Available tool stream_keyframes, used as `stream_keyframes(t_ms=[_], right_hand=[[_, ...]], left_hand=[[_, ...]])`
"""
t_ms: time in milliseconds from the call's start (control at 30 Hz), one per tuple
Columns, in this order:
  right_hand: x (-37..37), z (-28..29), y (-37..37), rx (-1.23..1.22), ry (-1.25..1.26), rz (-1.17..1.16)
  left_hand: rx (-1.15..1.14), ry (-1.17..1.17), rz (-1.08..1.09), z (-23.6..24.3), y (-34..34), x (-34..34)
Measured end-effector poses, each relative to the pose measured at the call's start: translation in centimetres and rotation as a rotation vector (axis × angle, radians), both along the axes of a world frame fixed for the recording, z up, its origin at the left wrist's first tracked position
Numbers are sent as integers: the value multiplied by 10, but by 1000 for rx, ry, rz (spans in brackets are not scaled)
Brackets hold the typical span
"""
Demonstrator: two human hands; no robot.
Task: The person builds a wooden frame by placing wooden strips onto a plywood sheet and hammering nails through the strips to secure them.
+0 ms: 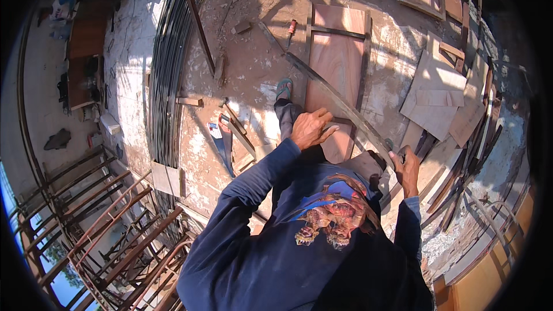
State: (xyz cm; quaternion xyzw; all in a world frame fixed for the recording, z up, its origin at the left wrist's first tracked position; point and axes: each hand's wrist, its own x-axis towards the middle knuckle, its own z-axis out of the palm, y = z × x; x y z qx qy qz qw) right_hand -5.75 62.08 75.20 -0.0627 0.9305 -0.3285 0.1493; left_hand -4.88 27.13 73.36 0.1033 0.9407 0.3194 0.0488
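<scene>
The right hand has its fingers closed round the near right end of a wooden strip, which slants far left across a framed panel, past its left edge. The left hand is half curled; I cannot tell whether it holds anything. Floor separates the panel from a handsaw, its markings too small to read.

Right hand has fingers on wood strip's near end; strip slants over framed panel. Left hand half-curled, left of strip. Handsaw on floor.
</scene>
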Motion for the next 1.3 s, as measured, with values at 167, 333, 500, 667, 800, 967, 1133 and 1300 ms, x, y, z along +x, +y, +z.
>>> stream_keyframes(t_ms=[167, 333, 500, 667, 800, 967, 1133, 1300], right_hand=[[37, 28, -161, 34, -221, -178], [58, 61, -256, -117, -208, -319], [70, 86, -312, -218, -168, -391], [117, 74, -344, -293, -151, -573], [161, 27, -376, -299, -12, -666], [229, -58, -409, -597, 5, -1286], [334, -199, -472, -334, 37, -2175], [379, -358, -587, -563, -257, -2336]], left_hand=[[-30, -90, -490, -26, -146, -49], [-177, -114, -797, -10, -245, -76], [-252, 38, -857, 14, -292, -89], [-247, 122, -1179, 25, -294, -117], [-308, -53, -1437, 35, -272, -132], [-359, -305, -1750, -42, -250, -126], [-531, -263, -1854, -128, -238, -96], [-585, -92, -2053, -316, -238, -102]])
